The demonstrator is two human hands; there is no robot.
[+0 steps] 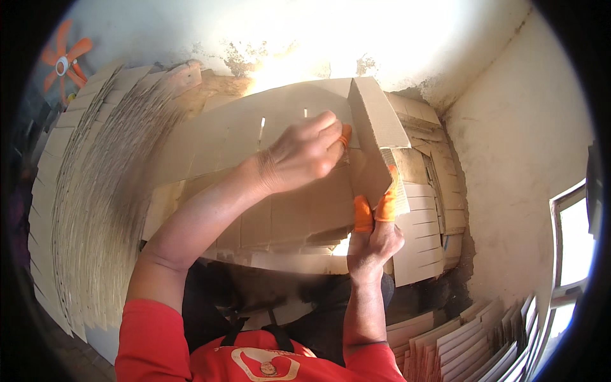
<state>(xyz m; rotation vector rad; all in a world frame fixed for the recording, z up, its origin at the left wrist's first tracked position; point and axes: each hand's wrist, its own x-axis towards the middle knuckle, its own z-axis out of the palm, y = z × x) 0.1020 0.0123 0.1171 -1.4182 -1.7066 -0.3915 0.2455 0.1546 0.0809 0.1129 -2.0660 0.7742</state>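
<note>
A large brown cardboard sheet point(318, 197) with narrow slots lies in front of me, and a folded cardboard flap point(369, 124) stands up at its right end. My left hand point(305, 149) is over the sheet beside this flap, its fingers curled closed and slightly blurred; what they hold, if anything, is hidden. An orange finger cover point(345, 134) shows on it. At the flap's near corner, my right hand point(375, 239) grips the cardboard between thumb and fingers, with orange covers point(363, 213) on the tips.
Tall rows of stacked cardboard pieces point(108, 191) fill the left side. More slotted cardboard point(417, 242) is piled on the right, with upright pieces point(464, 344) at lower right. An orange fan point(62, 65) stands far left; a wall point(509, 140) and window point(573, 235) bound the right.
</note>
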